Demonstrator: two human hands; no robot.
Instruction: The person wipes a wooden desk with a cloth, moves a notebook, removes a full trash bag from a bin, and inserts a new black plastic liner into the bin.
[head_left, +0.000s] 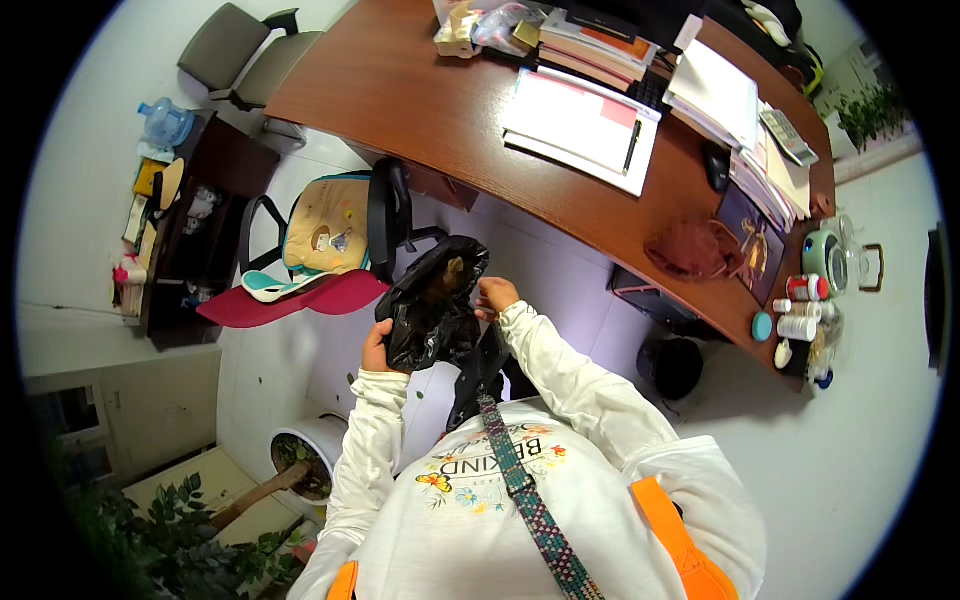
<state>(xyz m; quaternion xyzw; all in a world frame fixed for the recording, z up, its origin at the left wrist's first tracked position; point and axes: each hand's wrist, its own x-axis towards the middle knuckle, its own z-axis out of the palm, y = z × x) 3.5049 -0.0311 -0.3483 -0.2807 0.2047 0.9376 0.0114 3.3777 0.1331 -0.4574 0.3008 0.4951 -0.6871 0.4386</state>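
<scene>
A black plastic bag (420, 341) hangs before me with its mouth spread wide. Something brownish (450, 277) shows inside; what it is remains unclear. My left hand (377, 346) grips the bag's near left side, thumb on the outside and the other fingers mostly hidden. At the right rim, my right hand (495, 295) has its fingers bent against the plastic, though their tips are partly hidden. A patterned woven strap (517, 472) runs down my white shirt (630, 540) below the bag.
A brown wooden desk (420, 82) bears papers (577, 120), a calculator (787, 135) and a reddish-brown cloth item (690, 247). An office chair (390, 217) holding a yellow cushion (330, 225) and a magenta cap (300, 304) stands left. Nearby are a potted plant (337, 442) and a black bin (670, 367).
</scene>
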